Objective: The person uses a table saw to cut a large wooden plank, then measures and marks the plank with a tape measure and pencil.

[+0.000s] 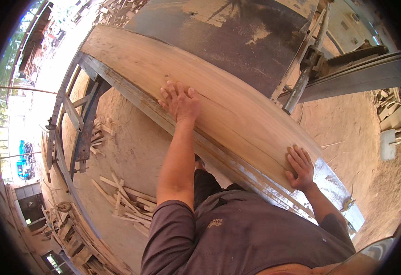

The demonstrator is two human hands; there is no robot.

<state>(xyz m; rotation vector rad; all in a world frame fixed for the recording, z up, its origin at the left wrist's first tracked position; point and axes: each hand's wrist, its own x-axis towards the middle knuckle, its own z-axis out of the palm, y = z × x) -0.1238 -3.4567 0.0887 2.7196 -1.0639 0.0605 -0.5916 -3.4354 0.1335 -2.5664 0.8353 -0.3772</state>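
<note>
A wide wooden plank (237, 107) lies flat along a metal machine table (331, 178), running from the far left to the near right. My left hand (181, 101) rests on its top face near the close edge, fingers spread. Farther right, my right hand (300, 168) lies on the plank close to its near end, with the fingers stretched out over the wood. Neither hand is wrapped round anything. The plank's far long edge runs beside a large dark metal plate (251, 50).
A metal rail with a clamp-like fitting (308, 64) stands at the upper right, beside a long beam (347, 75). A curved metal frame (67, 114) stands at the left. Wood strips (127, 199) lie on the dusty floor, and offcuts (393, 110) are piled at the right.
</note>
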